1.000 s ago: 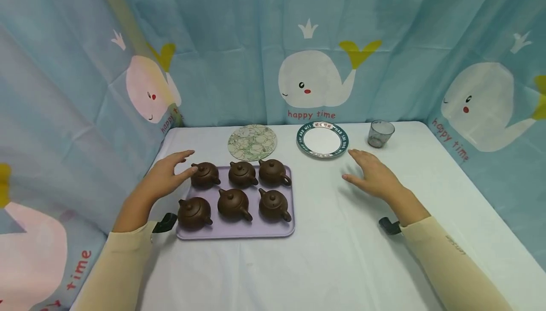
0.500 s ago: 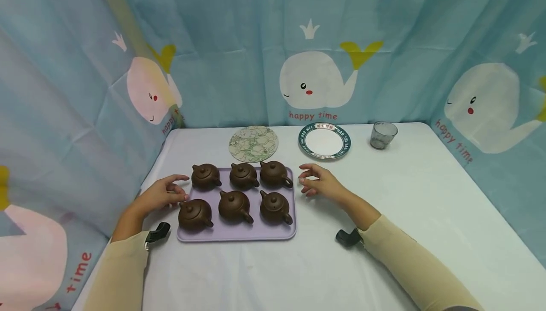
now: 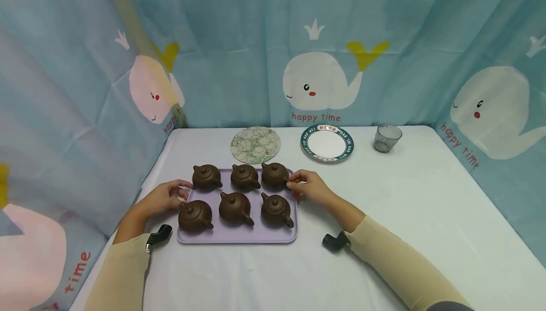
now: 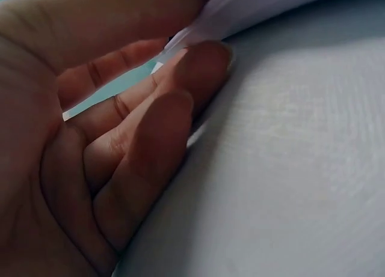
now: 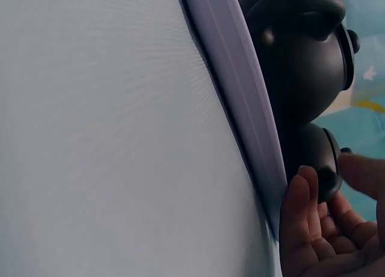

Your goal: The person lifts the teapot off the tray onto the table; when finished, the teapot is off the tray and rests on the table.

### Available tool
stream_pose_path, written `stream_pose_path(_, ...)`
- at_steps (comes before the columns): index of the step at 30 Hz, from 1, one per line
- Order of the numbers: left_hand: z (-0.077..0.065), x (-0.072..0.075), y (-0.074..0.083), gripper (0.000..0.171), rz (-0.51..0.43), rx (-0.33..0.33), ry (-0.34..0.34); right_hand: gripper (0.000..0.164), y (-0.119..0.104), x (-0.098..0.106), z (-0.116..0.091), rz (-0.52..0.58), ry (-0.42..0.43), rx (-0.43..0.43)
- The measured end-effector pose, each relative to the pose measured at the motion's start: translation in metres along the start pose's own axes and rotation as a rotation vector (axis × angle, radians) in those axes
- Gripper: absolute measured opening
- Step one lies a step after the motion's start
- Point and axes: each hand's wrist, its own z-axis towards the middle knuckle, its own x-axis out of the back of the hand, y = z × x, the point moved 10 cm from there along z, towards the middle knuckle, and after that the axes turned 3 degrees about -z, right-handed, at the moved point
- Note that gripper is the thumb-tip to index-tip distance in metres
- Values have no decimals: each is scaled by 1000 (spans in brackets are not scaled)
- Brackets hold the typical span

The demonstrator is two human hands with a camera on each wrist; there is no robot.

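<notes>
Several small brown teapots stand in two rows on a lilac tray. My left hand is at the tray's left edge. In the left wrist view its thumb lies against the tray's rim, with curled fingers below, pinching the edge. At the right edge, my right hand reaches in beside the back right teapot. The right wrist view shows its fingertips against the tray's outer side, while the thumb stands apart near that teapot's handle.
Behind the tray lies a round patterned mat. A green-rimmed plate sits to its right, and a grey glass cup stands farther right. A blue whale-print curtain hangs along the back and sides of the white table.
The right hand has moved left from near the plate to the tray's right edge. My left hand has come down from above the back left teapot to the left edge and pinches it.
</notes>
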Motion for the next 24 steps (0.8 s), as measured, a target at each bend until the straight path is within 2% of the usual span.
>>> stream_pose_path(6, -1, -5, 1, 57, -57, -31, -31, 14, -7, 0, -1, -73, 41, 18)
stream_pose_path(13, 1, -7, 0, 58, -102, -44, -25, 20, -9, 2, -1, -233, 50, 7)
stream_pose_path(18, 2, -5, -1, 57, -64, -66, -15, 24, -7, 2, 2, -275, 56, -10)
stream_pose_path(24, 2, -2, -7, 55, -15, -53, 5, 21, -9, 0, 5, -304, 33, 11)
